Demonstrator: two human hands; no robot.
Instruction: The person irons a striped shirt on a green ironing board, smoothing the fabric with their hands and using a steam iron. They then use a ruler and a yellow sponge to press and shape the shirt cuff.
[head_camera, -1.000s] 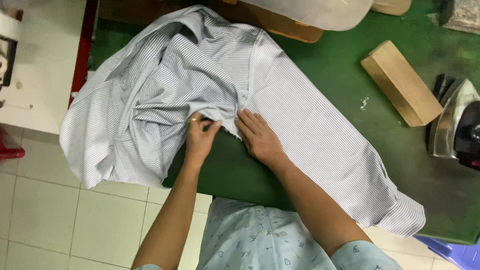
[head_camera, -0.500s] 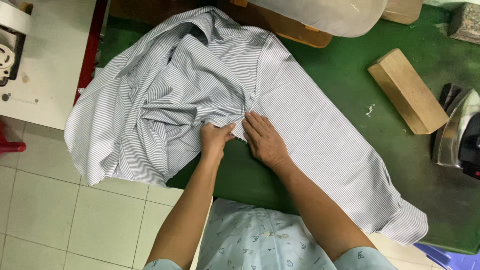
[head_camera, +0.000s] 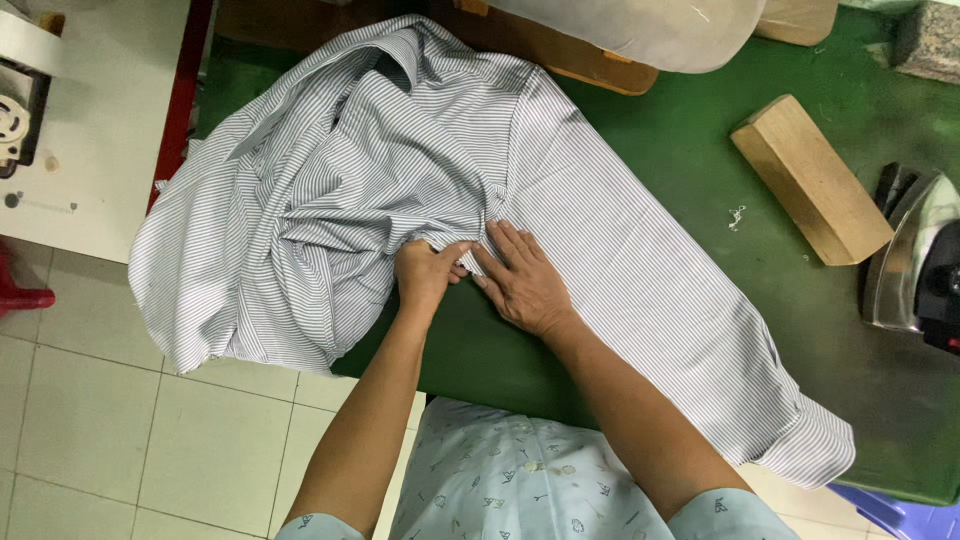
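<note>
We log: left hand (head_camera: 428, 272) clenched, pinching striped shirt (head_camera: 400, 190); right hand (head_camera: 522, 280) flat, released, pressing sleeve (head_camera: 650, 300) alongside; iron (head_camera: 915, 262) far right.

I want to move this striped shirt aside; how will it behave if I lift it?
The striped shirt is probably floppy: it lies in folds and bunches under the left hand. Likely light, and apt to drag, since one side overhangs the green table.
</note>
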